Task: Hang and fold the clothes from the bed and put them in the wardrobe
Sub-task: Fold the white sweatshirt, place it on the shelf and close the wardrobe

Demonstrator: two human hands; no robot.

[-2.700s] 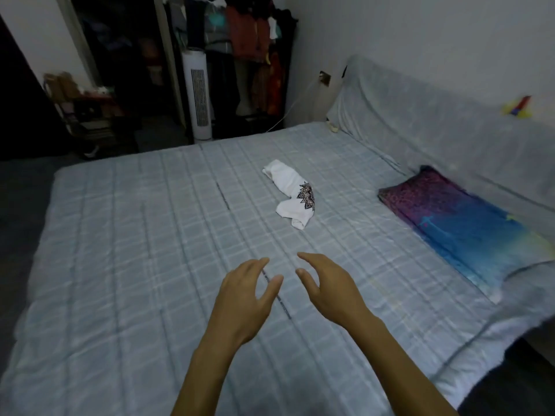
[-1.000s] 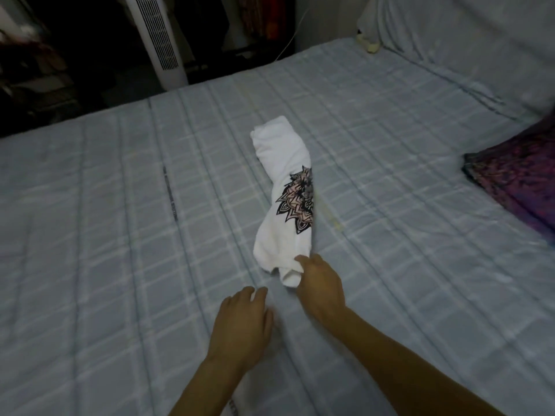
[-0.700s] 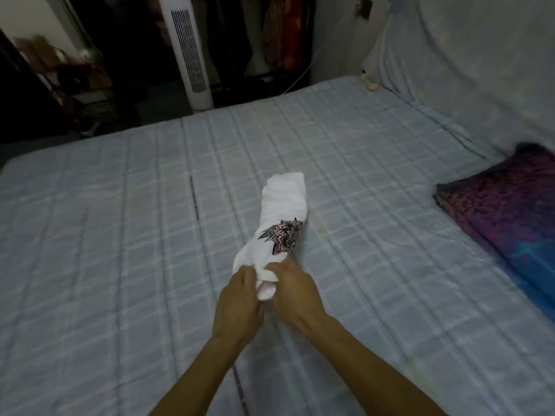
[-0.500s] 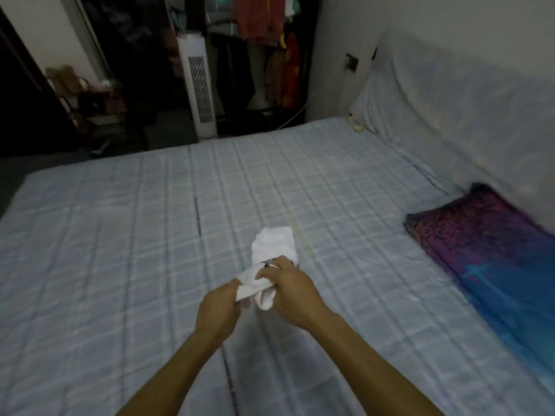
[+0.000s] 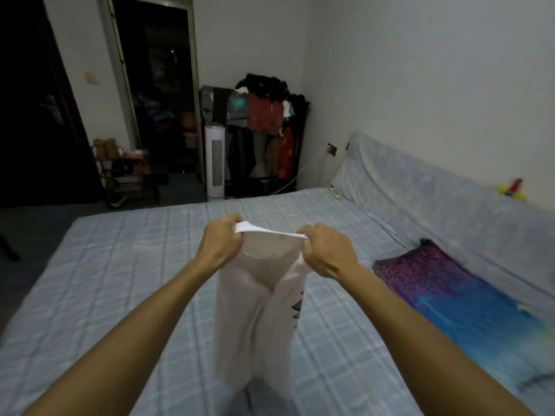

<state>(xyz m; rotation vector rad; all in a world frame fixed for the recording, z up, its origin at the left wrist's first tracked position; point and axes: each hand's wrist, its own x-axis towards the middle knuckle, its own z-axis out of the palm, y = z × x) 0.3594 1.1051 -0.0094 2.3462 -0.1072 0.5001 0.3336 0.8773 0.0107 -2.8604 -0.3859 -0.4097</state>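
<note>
Above the checked bed [image 5: 120, 280], gripping the white printed garment [image 5: 258, 310] by its top edge with left hand [image 5: 222, 244] and right hand [image 5: 326, 253], both fisted tight, cloth hanging free — probably the unfurling step; next, spreading flat for folding.

I've got a white cloth garment [image 5: 255, 310] with a dark print on it. The pale blue quilted bedspread [image 5: 120, 280] shows white checks; the flat fabric pillow [image 5: 444, 289] goes speckled purple into blue.

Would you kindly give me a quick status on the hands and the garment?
Left hand, right hand: each gripping top edge of white garment. Garment hangs lengthwise above the bed. Nothing blocking the hands.
</note>
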